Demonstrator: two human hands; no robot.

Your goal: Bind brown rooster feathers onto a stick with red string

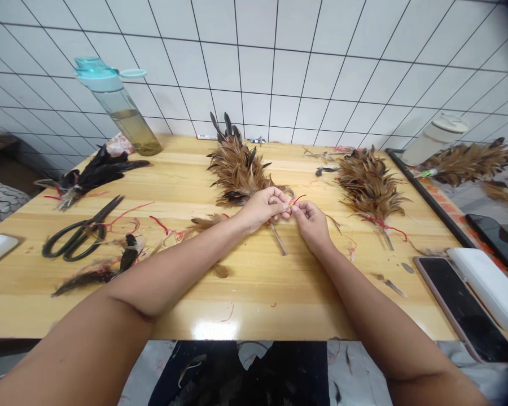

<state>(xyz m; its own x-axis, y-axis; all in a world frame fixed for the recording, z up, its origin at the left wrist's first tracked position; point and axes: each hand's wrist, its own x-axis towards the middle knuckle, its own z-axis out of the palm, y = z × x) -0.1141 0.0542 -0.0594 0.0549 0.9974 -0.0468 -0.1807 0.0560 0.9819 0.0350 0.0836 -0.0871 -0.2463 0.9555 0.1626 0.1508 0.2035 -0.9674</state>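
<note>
Place was craft workshop: wooden bench (279, 304) across lower frame held feather bunches (237, 169) at centre, red thread (161, 224), scissors (82, 234) at left; white tiled wall (279, 73) rose behind, upper frame.

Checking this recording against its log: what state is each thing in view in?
left hand, fingers closed on the red string
right hand, pinching the same string
feather bundle, lying on the wooden table, stick end toward the hands
scissors, lying on the table, blades together
water bottle, lid on, holding some yellowish liquid
phone, lying flat, screen dark
</note>
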